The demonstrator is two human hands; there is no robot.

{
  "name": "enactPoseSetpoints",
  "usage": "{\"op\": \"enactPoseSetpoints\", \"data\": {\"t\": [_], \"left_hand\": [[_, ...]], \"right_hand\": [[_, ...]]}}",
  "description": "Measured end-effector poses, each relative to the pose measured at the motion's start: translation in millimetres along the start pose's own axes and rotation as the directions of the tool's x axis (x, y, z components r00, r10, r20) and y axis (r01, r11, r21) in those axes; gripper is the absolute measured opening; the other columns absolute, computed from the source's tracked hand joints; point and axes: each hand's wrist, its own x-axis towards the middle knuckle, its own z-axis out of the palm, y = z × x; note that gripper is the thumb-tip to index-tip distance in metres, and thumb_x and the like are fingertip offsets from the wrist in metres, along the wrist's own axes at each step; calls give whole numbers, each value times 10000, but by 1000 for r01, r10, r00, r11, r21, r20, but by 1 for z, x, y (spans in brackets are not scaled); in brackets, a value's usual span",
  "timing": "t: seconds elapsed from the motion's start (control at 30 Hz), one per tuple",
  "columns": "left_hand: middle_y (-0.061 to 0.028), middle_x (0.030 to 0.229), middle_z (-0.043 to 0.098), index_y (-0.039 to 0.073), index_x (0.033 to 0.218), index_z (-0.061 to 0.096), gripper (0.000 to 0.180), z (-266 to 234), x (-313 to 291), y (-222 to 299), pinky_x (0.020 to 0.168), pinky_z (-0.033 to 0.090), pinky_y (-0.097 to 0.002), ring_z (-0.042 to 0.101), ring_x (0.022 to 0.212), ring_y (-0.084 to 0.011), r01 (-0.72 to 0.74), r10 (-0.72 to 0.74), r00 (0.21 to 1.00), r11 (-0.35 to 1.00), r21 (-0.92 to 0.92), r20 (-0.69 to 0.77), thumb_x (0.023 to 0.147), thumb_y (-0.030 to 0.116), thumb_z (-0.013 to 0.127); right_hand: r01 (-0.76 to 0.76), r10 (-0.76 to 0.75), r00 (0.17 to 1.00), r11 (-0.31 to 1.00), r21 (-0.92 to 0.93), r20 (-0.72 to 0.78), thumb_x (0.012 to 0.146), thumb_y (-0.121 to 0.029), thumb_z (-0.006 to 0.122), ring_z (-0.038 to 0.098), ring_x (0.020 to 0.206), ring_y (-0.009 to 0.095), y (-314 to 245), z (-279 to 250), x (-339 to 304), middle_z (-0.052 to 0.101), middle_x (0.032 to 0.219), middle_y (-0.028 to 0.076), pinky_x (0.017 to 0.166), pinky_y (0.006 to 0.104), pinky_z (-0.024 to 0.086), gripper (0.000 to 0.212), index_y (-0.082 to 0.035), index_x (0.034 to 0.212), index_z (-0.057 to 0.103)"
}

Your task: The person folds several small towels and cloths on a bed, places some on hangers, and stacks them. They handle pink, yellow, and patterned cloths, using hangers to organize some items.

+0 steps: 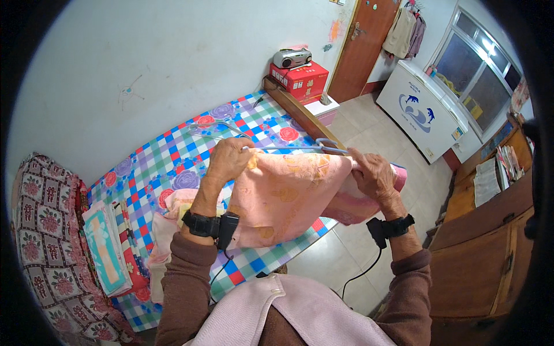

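Between my two hands hangs a pink towel (pixel 288 196) with faint yellow patterns. Its upper edge runs along a blue clothes hanger (pixel 294 148), whose hooked end lies toward my right hand. My left hand (pixel 229 158) is closed on the towel's upper left corner, close to the hanger's end. My right hand (pixel 374 177) pinches the upper right side, where a paler pink and white part folds down. Beyond my left hand, a second hanger (pixel 216 126) of thin grey-blue wire lies on the bed. More pale pink cloth (pixel 164 230) lies beside my left forearm.
A checked, flowered sheet covers the bed (pixel 144 167). Folded cloths (pixel 107 248) and a patterned covered bundle (pixel 49 230) sit at left. A red box (pixel 300 81) carries a silver radio (pixel 292 57) beyond the wooden bed end (pixel 303 112). A white chest freezer (pixel 421 109) and wooden cabinet (pixel 473 271) stand right.
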Motion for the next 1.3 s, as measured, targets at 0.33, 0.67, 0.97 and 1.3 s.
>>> {"op": "enactPoseSetpoints", "data": {"t": [0.33, 0.67, 0.97, 1.3], "left_hand": [[-150, 830, 585, 28, 661, 566, 219, -2, -12, 16, 677, 438, -449, 557, 755, -315, -420, 392, 906, 878, 228, 159, 652, 218, 674], [-168, 1356, 391, 67, 970, 649, 406, 14, -52, 1, 956, 388, -390, 398, 1238, -314, 101, 165, 768, 923, -371, 619, 638, 272, 760], [-92, 1080, 575, -5, 1131, 561, 499, 65, -77, -35, 831, 462, -333, 547, 980, -168, 778, -128, 575, 391, -492, 808, 742, 258, 727], [-121, 1007, 614, -3, 856, 595, 111, 152, -78, -195, 878, 444, -324, 570, 963, -181, 660, -614, 650, 164, -733, 447, 812, 87, 644]], "right_hand": [[48, -46, 998, 998, -32, 45, 684, -31, 614, 575, 748, 231, -5, -1, -11, 577, 798, 44, 638, 358, 453, 381, -146, 1045, 580], [110, -110, 983, 994, 5, 150, 656, -38, 623, 557, 686, 217, 2, -36, -44, 547, 729, 16, 604, 349, 434, 379, -145, 1017, 580], [-21, -67, 922, 975, 221, 382, 654, -20, 610, 575, 716, 258, 49, 3, -27, 570, 710, 70, 629, 384, 436, 320, -126, 955, 608], [-71, -33, 820, 985, 158, 572, 765, -125, 534, 612, 817, 280, 80, 308, -25, 642, 813, 71, 711, 455, 412, 234, -169, 986, 596]]}}
